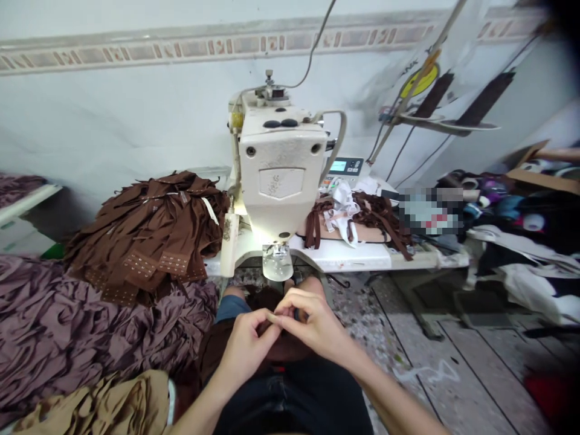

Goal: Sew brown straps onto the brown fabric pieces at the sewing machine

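Right, on my head-camera feed the left hand (247,350) and right hand (312,323) meet above the lap, their fingers (290,300) clamped together on a small fold of dark brown cloth (267,299). That cloth sits just in front of the steel presser foot (277,263) of a cream-white industrial sewing machine (281,163). Left of it, a heap of brown studded fabric strips (149,235) rests on crumpled mauve fabric (90,332); brown straps with white scraps (362,217) lie on the white table (339,257).
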Available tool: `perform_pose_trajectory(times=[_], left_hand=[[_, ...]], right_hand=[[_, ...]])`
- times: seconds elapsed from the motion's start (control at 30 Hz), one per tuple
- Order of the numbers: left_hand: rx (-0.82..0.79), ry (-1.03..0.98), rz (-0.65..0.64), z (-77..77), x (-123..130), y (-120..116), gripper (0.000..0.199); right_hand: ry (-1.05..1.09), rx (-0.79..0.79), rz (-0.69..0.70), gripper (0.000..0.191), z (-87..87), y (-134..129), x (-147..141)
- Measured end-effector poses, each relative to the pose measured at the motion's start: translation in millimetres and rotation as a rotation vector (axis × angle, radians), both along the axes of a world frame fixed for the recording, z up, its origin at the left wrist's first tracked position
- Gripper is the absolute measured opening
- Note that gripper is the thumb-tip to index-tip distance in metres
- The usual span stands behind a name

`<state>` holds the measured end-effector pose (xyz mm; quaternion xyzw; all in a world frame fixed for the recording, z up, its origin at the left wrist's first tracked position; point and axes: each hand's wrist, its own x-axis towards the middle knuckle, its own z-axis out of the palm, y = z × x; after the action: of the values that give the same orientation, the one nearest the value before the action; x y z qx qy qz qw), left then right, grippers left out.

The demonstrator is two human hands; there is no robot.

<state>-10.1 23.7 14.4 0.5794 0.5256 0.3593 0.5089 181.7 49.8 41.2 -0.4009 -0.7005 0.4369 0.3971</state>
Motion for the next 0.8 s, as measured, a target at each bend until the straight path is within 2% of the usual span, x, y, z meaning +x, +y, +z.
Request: perform_pose_trajectory(times=[0.13,0.23,0.3,0.37,0.43,0.5,0.67,0.73,0.8], left_hand=[[0.152,0.061,-0.055,26.3,-9.5,1.1,0.027],[0.421,0.098,0.044,40.0,-16.0,8.9,0.014],[0.659,0.215,0.035,42.5,-19.0,17.5,0.026],[0.859,0.363,-0.091,40.0,-20.2,26.6,0.044],[0.99,0.502,-0.212,34.6,-19.1,33.6,0.058],[1.056,0.608,-0.223,28.8,-15.3,36.7,0.062],[1.062,0.754,-0.024,19.1,2.4,33.7,0.061],[1.047,0.795,0.03,16.8,10.0,33.2,0.062],[1.041,0.809,0.054,14.9,15.2,33.9,0.062]], right_hand=[[0.12,-0.024,-0.01,0.028,11.7,14.8,2.6],[0.179,0.037,-0.126,0.031,17.5,33.0,5.5],[0.165,0.131,-0.198,0.031,16.7,45.8,4.5],[0.133,0.186,-0.245,0.027,11.6,56.7,1.7],[0.152,0.153,-0.3,0.024,2.9,64.3,-2.0],[0.242,0.058,-0.358,0.024,-7.5,68.0,-5.8],[0.418,-0.117,-0.533,0.034,-28.6,59.5,-13.6],[0.394,-0.14,-0.546,0.038,-35.1,50.2,-15.8],[0.365,-0.148,-0.49,0.045,-44.6,38.7,-17.3]])
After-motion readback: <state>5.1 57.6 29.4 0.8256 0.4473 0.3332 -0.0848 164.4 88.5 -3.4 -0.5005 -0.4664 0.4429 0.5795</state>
